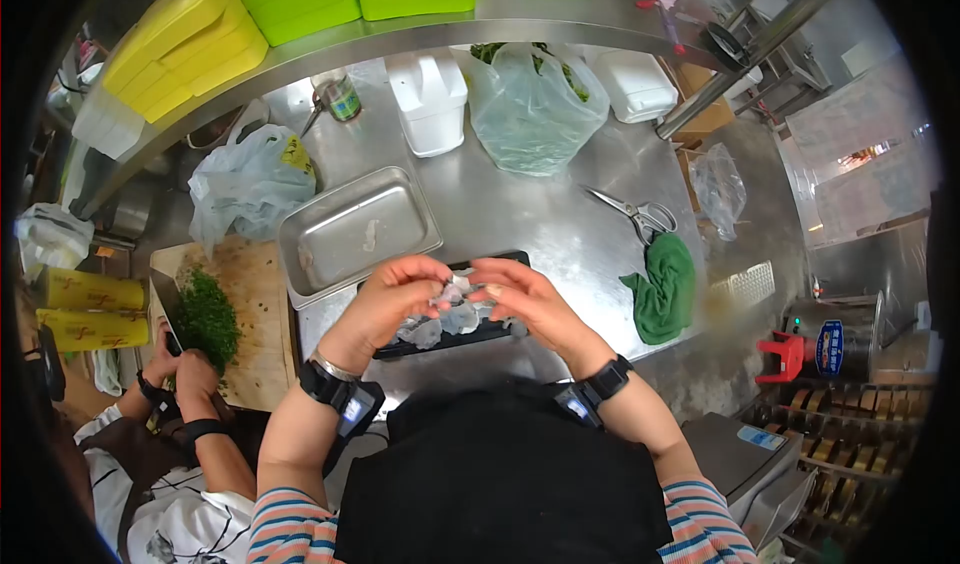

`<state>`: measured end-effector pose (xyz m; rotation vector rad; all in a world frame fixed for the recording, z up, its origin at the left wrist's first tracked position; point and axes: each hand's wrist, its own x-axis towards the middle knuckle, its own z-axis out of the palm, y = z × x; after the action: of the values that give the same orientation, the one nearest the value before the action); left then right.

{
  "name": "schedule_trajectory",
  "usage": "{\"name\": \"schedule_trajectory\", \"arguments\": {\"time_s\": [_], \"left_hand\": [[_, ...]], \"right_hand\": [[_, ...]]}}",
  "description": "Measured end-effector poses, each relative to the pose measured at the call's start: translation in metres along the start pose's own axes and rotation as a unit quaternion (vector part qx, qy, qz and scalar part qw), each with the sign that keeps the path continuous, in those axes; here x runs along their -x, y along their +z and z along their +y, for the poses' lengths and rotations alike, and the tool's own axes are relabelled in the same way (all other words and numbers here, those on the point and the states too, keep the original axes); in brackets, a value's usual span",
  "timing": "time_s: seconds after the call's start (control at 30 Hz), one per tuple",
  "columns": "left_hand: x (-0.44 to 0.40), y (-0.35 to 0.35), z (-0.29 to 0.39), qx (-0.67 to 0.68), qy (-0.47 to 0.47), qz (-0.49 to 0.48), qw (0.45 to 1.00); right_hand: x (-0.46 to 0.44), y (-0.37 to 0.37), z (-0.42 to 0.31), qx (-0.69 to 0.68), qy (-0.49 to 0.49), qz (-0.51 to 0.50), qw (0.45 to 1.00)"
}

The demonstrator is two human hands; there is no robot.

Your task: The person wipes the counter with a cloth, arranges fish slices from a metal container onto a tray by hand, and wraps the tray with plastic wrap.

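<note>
The pale piece (456, 289), small and slick-looking, sits between the hands above the black tray (460, 342), which lies on the steel desk (530, 212) with more translucent pieces (426, 334) in it. The grip of the left hand (395, 292) appears to pinch it between thumb and fingertips, while the right hand (525, 302) has its fingers curved and slightly spread; I cannot tell whether they press on it. Done well, this probably calls for a light, firm pinch on one side and small movements of the other fingertips (a hard squeeze could make it slip), low over the tray so that drips and scraps land inside. As for writing, little is legible: the yellow boxes (92, 311) carry red lettering too small to read, the steel pot (835, 347) bears a blue oval label with white characters, the jar (342, 102) has a green-and-yellow label, and the knotted plastic bag (250, 189) shows a yellow tag with dark marks, none of which I can make out.
</note>
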<state>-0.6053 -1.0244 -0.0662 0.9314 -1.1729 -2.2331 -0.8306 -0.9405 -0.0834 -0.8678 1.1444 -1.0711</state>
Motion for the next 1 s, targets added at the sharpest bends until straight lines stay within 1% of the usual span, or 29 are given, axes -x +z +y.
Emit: {"name": "schedule_trajectory", "arguments": {"time_s": [0.07,0.1,0.17,0.2,0.27,0.3,0.37,0.4,0.47,0.5,0.57,0.6,0.63,0.67,0.7,0.73,0.77,0.8,0.83,0.87,0.9,0.93,0.97,1.0], "left_hand": [[0.003,0.014,-0.012,0.025,-0.023,-0.006,0.999],[0.004,0.018,-0.018,0.025,-0.023,-0.005,0.999],[0.005,0.025,-0.028,0.006,-0.035,0.017,0.999],[0.005,0.027,-0.031,-0.048,-0.032,-0.001,0.998],[0.007,0.033,-0.038,-0.056,-0.022,0.003,0.998],[0.009,0.036,-0.04,-0.066,-0.013,0.005,0.998],[0.011,0.038,-0.043,-0.069,-0.017,0.018,0.997],[0.012,0.037,-0.046,-0.082,-0.024,0.032,0.996],[0.013,0.039,-0.05,-0.095,-0.032,0.044,0.994],[0.013,0.04,-0.051,-0.095,-0.028,0.049,0.994],[0.013,0.04,-0.057,-0.095,-0.025,0.054,0.994],[0.011,0.037,-0.068,-0.158,0.008,0.065,0.985],[0.011,0.035,-0.077,-0.22,0.041,0.076,0.972],[0.012,0.036,-0.085,-0.221,0.04,0.076,0.972],[0.013,0.039,-0.094,-0.254,0.048,0.091,0.962],[0.014,0.041,-0.101,-0.286,0.056,0.105,0.951],[0.013,0.042,-0.104,-0.285,0.054,0.104,0.951],[0.013,0.043,-0.107,-0.34,0.081,0.119,0.929],[0.013,0.044,-0.109,-0.393,0.106,0.135,0.903],[0.012,0.045,-0.109,-0.392,0.104,0.135,0.904],[0.008,0.045,-0.107,-0.457,0.154,0.148,0.864],[0.004,0.045,-0.104,-0.519,0.203,0.159,0.815],[0.002,0.046,-0.105,-0.518,0.202,0.16,0.815],[-0.001,0.047,-0.106,-0.544,0.221,0.17,0.791]], "right_hand": [[0.001,0.003,-0.005,0.006,-0.002,-0.089,0.996],[0.002,0.0,0.0,0.006,-0.001,-0.089,0.996],[0.001,-0.003,0.009,0.05,-0.031,-0.076,0.995],[0.005,-0.002,0.007,0.05,-0.031,-0.078,0.995],[0.015,-0.001,0.0,0.017,0.035,-0.09,0.995],[0.017,-0.001,0.001,0.017,0.035,-0.091,0.995],[0.02,-0.001,0.003,0.031,-0.012,-0.083,0.996],[0.022,-0.001,0.001,0.03,-0.013,-0.084,0.996],[0.026,-0.003,-0.004,-0.029,0.038,-0.076,0.996],[0.027,-0.005,-0.001,-0.03,0.038,-0.076,0.996],[0.026,-0.012,0.015,0.042,0.007,-0.066,0.997],[0.026,-0.017,0.026,0.041,0.008,-0.066,0.997],[0.026,-0.024,0.039,0.095,-0.028,-0.069,0.993],[0.028,-0.026,0.045,0.149,-0.065,-0.072,0.984],[0.03,-0.027,0.05,0.148,-0.065,-0.071,0.984],[0.033,-0.027,0.056,0.209,-0.061,-0.06,0.974],[0.036,-0.026,0.06,0.27,-0.055,-0.049,0.96],[0.036,-0.025,0.064,0.296,-0.048,-0.021,0.954],[0.036,-0.026,0.067,0.296,-0.045,-0.022,0.954],[0.033,-0.024,0.065,0.345,-0.056,0.014,0.937],[0.031,-0.021,0.063,0.394,-0.068,0.05,0.915],[0.03,-0.018,0.061,0.393,-0.066,0.049,0.916],[0.028,-0.015,0.06,0.424,-0.096,0.063,0.899],[0.027,-0.014,0.059,0.453,-0.126,0.076,0.879]]}}
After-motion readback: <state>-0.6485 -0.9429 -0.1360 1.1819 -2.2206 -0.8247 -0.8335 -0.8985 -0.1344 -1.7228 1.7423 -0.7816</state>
